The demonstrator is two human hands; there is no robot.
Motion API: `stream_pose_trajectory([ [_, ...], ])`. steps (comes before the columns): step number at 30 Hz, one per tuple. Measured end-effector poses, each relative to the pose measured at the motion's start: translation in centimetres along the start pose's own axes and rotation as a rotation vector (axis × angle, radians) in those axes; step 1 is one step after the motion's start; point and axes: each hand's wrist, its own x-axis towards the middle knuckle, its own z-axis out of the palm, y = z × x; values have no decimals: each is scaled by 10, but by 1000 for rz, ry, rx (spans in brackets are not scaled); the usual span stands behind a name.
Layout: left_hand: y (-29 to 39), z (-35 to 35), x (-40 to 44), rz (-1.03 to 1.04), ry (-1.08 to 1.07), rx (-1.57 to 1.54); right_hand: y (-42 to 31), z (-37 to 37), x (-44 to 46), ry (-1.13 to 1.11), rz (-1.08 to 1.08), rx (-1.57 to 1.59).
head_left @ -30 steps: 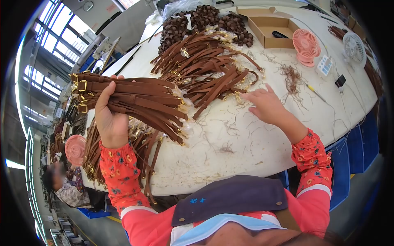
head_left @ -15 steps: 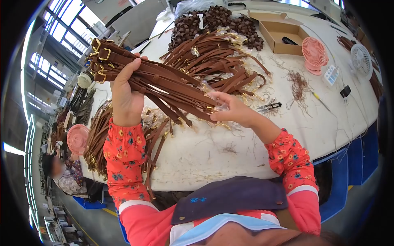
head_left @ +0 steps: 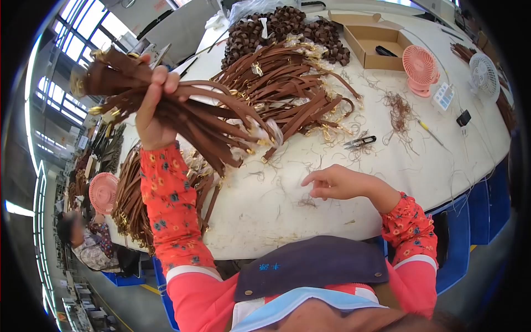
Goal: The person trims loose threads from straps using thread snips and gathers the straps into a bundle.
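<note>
My left hand [head_left: 156, 113] is wrapped round a bundle of brown straps [head_left: 193, 124], raised over the table's left part. The buckle ends at the upper left are smeared by motion; clasps with clear wrapping hang at the other end. My right hand [head_left: 337, 182] hovers over the table with its fingers apart and nothing in them. Behind the held bundle lies a pile of brown straps [head_left: 293, 83] with gold clasps. More straps [head_left: 133, 193] lie at the left edge, partly behind my left sleeve. Small thread snips [head_left: 360, 142] rest beyond my right hand.
Dark brown loops [head_left: 282, 27] are heaped at the back, beside an open cardboard box [head_left: 376, 47]. A pink fan [head_left: 421, 66], a white fan [head_left: 484, 76], a yellow-handled tool [head_left: 428, 131] and thread scraps [head_left: 399, 113] are at the right. A person [head_left: 91, 243] sits at far left.
My right hand first came to the clasp ends of the bundle, then let go and drew back towards me. My left hand swung the bundle right, then back left.
</note>
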Motion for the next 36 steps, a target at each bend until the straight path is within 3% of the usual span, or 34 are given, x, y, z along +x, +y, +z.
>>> stream_pose_trajectory([
  [1,0,-10,12,-105,213,550,2,3,1,8,14,18],
  [3,0,-10,12,-331,361,837,2,0,-2,5,-13,-33],
  [5,9,0,3,-63,129,355,2,5,-4,7,-119,-122],
  [6,3,-11,0,11,50,223,-8,2,-2,-113,51,80],
  [7,-3,-18,1,74,-31,90,-5,16,3,-56,-113,30],
  [9,1,-38,13,-263,304,925,6,30,11,66,-419,-117],
  [10,-3,-34,10,-241,330,893,5,37,12,48,-546,-330],
  [13,1,-31,6,-157,397,739,33,50,11,-44,-521,-632],
  [14,5,-31,5,-131,420,676,41,46,9,26,-491,-516],
  [18,29,-35,3,-83,473,533,47,2,-18,260,-69,-806],
  [22,39,-35,-8,-112,428,480,17,-26,-34,363,-94,-751],
  [27,41,-23,-10,-178,535,630,4,-22,-26,252,-89,-543],
  [31,82,-43,5,81,589,735,4,-12,-24,184,-79,-499],
  [36,193,-115,-6,611,762,641,12,-13,-28,217,-94,-413],
])
